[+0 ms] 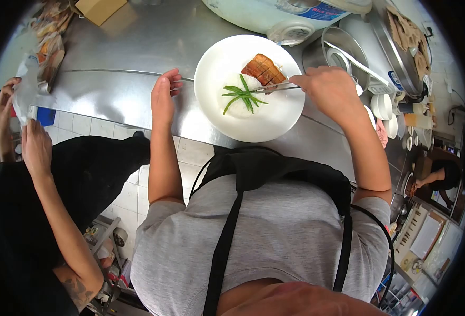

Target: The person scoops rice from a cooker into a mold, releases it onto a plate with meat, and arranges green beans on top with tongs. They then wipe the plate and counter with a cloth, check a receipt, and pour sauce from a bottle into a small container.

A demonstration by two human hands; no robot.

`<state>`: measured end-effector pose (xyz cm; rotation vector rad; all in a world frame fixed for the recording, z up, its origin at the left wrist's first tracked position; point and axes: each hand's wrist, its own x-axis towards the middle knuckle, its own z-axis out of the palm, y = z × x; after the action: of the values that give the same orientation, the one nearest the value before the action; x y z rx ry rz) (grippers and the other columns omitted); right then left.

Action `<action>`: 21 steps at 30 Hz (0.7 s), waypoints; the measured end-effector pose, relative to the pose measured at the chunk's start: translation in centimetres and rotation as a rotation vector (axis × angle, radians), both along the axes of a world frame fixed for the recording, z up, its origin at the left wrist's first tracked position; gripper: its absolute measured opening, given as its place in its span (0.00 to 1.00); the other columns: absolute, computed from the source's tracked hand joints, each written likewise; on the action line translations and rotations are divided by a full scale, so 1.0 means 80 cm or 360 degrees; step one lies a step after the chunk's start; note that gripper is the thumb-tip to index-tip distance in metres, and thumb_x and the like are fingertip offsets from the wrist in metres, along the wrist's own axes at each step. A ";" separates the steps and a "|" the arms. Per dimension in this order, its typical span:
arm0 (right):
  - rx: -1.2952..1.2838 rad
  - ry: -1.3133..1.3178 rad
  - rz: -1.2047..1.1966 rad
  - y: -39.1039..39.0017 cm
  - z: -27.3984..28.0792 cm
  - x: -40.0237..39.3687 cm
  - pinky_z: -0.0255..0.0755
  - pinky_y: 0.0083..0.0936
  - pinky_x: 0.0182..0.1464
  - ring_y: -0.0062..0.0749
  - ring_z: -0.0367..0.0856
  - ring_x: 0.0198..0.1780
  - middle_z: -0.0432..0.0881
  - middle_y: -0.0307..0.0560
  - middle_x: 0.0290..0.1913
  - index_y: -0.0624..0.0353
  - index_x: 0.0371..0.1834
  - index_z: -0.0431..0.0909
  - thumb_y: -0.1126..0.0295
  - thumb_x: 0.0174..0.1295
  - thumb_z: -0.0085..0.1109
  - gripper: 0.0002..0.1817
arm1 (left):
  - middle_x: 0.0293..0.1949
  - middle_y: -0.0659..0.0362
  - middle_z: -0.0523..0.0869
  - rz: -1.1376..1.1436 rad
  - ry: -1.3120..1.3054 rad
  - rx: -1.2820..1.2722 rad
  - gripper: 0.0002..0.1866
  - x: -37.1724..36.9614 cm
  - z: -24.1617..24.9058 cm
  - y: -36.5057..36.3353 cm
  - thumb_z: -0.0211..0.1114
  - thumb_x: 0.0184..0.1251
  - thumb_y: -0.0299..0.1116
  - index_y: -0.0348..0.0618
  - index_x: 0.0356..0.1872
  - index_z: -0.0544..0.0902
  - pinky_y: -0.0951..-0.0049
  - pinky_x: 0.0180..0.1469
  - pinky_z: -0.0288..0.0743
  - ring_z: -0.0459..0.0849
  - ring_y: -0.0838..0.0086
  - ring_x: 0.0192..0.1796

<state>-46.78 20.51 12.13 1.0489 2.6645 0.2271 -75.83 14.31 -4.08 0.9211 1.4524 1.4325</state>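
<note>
A large white plate (211,105) rests on the steel counter in front of me. On it lie a browned, scored slab of food (262,69), white rice (238,109) and several green beans (245,96) crossed over the rice. My right hand (330,87) is closed around slim metal tongs (282,87), held over the plate from the right. Their tips touch or nearly touch the beans, beside the slab. My left hand (165,97) hovers left of the plate, apart from it, fingers loosely spread and holding nothing.
Behind the plate stand a big rice cooker (253,13) and a metal pot (356,47) with utensils. White cups (382,108) line the right side. At left, a co-worker's hands (36,142) hold a clear plastic bag (24,87). Another person (437,176) works far right.
</note>
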 end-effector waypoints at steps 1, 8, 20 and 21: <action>0.0006 -0.0001 -0.0033 0.001 0.001 0.001 0.70 0.27 0.31 0.31 0.77 0.30 0.76 0.39 0.23 0.44 0.34 0.79 0.70 0.47 0.51 0.11 | 0.39 0.57 0.77 -0.0013 0.0023 -0.0009 0.22 0.000 -0.001 0.001 0.38 0.65 0.43 0.38 0.47 0.73 0.76 0.41 0.66 0.73 0.76 0.38; 0.0118 0.0130 -0.0140 0.004 0.037 0.029 0.70 0.31 0.34 0.36 0.77 0.33 0.76 0.41 0.26 0.45 0.40 0.77 0.71 0.49 0.51 0.14 | 0.40 0.57 0.77 -0.0034 0.0111 -0.0041 0.24 -0.002 -0.002 0.004 0.37 0.65 0.47 0.38 0.49 0.71 0.75 0.42 0.66 0.73 0.75 0.39; -0.0170 -0.0394 -0.1349 0.159 0.016 0.162 0.67 0.35 0.48 0.47 0.74 0.45 0.75 0.56 0.44 0.62 0.40 0.76 0.56 0.53 0.46 0.21 | 0.37 0.59 0.76 -0.0105 -0.0111 -0.0173 0.22 0.013 -0.024 0.008 0.42 0.65 0.45 0.39 0.51 0.69 0.81 0.38 0.66 0.72 0.80 0.35; -0.0255 -0.0289 -0.1274 0.177 0.000 0.172 0.66 0.36 0.48 0.50 0.74 0.45 0.75 0.59 0.43 0.64 0.39 0.76 0.56 0.52 0.47 0.22 | 0.37 0.59 0.76 -0.0098 -0.0126 -0.0168 0.22 0.012 -0.026 0.007 0.42 0.65 0.45 0.39 0.51 0.69 0.81 0.37 0.66 0.72 0.80 0.34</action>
<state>-33.04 34.64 12.15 1.8143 1.8767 -0.0542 -74.86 14.88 -6.20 0.8275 1.4153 1.3200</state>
